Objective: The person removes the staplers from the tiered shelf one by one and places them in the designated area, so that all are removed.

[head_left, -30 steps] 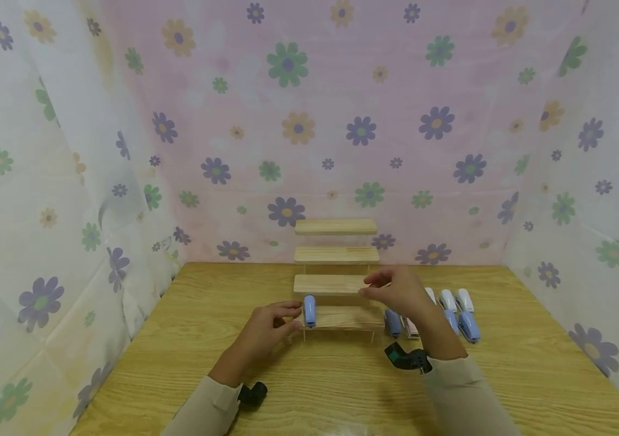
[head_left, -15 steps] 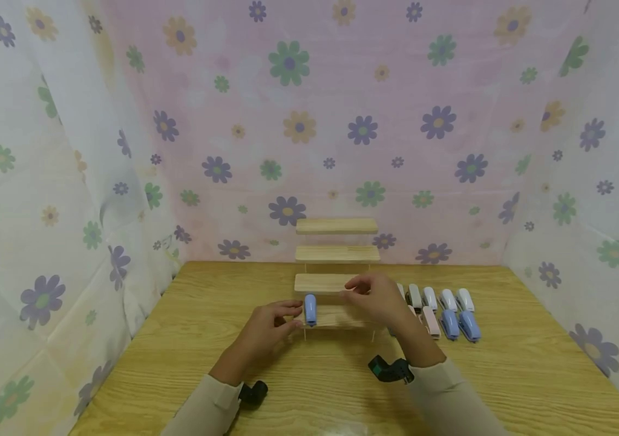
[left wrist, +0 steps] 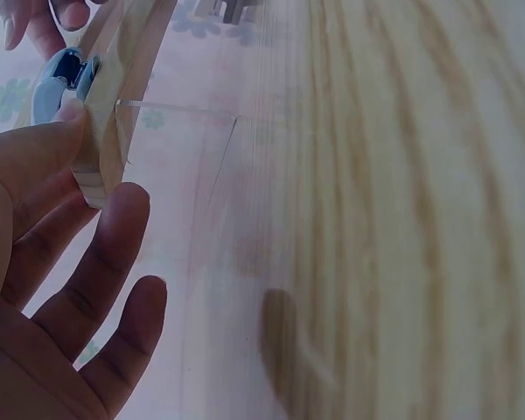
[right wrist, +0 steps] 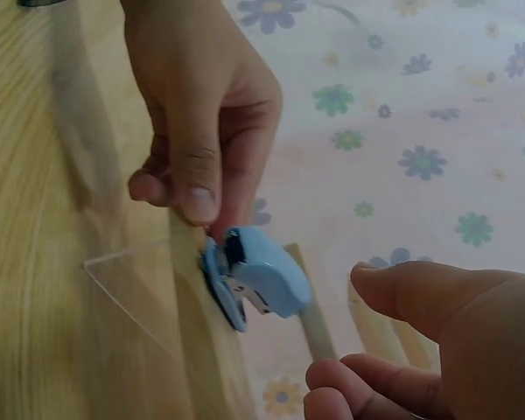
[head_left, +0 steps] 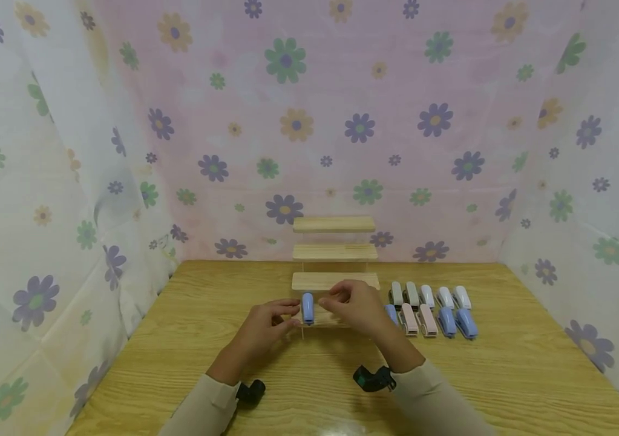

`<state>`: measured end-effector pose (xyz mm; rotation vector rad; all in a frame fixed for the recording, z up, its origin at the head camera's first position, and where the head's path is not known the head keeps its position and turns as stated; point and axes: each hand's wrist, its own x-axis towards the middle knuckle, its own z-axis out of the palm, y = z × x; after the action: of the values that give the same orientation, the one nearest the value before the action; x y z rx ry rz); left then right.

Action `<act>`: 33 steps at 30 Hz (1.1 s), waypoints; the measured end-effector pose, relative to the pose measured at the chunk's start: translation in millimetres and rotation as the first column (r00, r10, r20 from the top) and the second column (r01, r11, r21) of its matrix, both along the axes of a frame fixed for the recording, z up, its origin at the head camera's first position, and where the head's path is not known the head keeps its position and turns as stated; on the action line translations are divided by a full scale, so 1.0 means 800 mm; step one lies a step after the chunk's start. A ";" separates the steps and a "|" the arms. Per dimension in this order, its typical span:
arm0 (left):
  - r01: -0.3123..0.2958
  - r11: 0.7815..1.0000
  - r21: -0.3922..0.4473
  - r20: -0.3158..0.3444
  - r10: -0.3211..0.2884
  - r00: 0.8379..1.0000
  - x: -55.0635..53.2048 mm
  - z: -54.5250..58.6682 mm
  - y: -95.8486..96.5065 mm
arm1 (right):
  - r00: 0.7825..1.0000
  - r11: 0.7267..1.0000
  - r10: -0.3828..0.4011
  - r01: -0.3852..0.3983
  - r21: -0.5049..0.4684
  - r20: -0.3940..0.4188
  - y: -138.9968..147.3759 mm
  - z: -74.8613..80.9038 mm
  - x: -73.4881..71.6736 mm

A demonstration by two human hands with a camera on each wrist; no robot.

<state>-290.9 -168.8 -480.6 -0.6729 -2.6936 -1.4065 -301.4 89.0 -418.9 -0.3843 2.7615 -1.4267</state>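
A small light-blue stapler (head_left: 307, 308) stands at the left end of the lowest tier (head_left: 321, 317) of a wooden step shelf with clear side supports. My left hand (head_left: 262, 330) is at that end, with thumb and index fingertips right at the stapler's left side; in the left wrist view the thumb (left wrist: 57, 131) overlaps the board's end and the remaining fingers spread loosely. On the other side, my right hand (head_left: 355, 306) hovers over the tier, fingertips bent and a small gap from the stapler. Nothing shows between the right thumb (right wrist: 402, 293) and fingers.
Two rows of small staplers stand on the table (head_left: 298, 387) right of the shelf: grey (head_left: 411, 294) and white (head_left: 444, 297) behind, pink (head_left: 427, 320) and blue (head_left: 466, 323) in front. Three higher tiers (head_left: 335, 280) rise behind. Flowered cloth (head_left: 360, 175) surrounds the table.
My right hand has moved left along the lowest tier toward the stapler, uncovering more of the staplers on the table. The left hand and the stapler stay in place.
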 end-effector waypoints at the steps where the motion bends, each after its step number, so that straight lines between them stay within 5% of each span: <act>1: -0.003 1.000 -0.001 0.003 0.003 1.000 0.000 0.000 0.000 | 1.000 1.000 0.003 -0.003 -0.001 0.001 -0.002 -0.001 0.001; 12: -0.002 1.000 -0.020 -0.005 0.002 1.000 -0.001 0.000 -0.001 | 1.000 1.000 -0.004 0.004 -0.010 -0.027 -0.026 -0.023 0.007; 33: 0.000 1.000 0.009 0.018 0.000 1.000 -0.001 -0.001 -0.001 | 0.986 0.990 -0.066 0.084 0.116 -0.154 -0.045 -0.043 0.017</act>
<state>-291.6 -169.6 -481.1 -0.6633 -2.6986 -1.4310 -287.7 53.3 -453.1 -0.4044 2.9957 -1.2835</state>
